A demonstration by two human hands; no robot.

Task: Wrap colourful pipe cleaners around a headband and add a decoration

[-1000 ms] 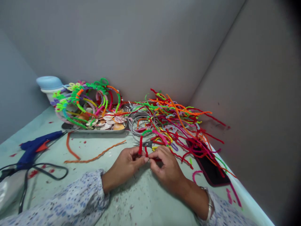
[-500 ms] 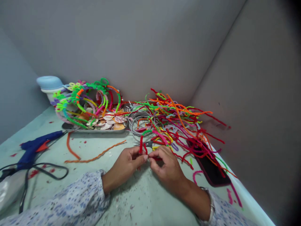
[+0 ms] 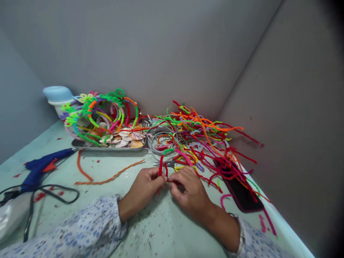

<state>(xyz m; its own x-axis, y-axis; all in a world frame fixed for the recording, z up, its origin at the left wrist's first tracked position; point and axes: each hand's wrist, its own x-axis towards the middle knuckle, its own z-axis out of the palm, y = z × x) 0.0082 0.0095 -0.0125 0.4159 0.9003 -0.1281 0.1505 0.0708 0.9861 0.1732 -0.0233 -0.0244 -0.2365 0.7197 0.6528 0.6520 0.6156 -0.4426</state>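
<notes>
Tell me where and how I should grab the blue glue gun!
Probably by the handle, from the near left side. The blue glue gun lies flat, handle toward the near side, nozzle pointing away toward the tray. Keep off the nozzle and mind the black cord looping by the handle.

In front of the scissors (image 3: 170, 163), the left hand (image 3: 145, 186) and right hand (image 3: 189, 188) pinched a red, green and pink fuzzy band (image 3: 160, 165), while wire coils (image 3: 150, 139) lay behind the scissors, a phone (image 3: 245, 199) to their right and a blue glue gun (image 3: 40, 168) to their left.
</notes>
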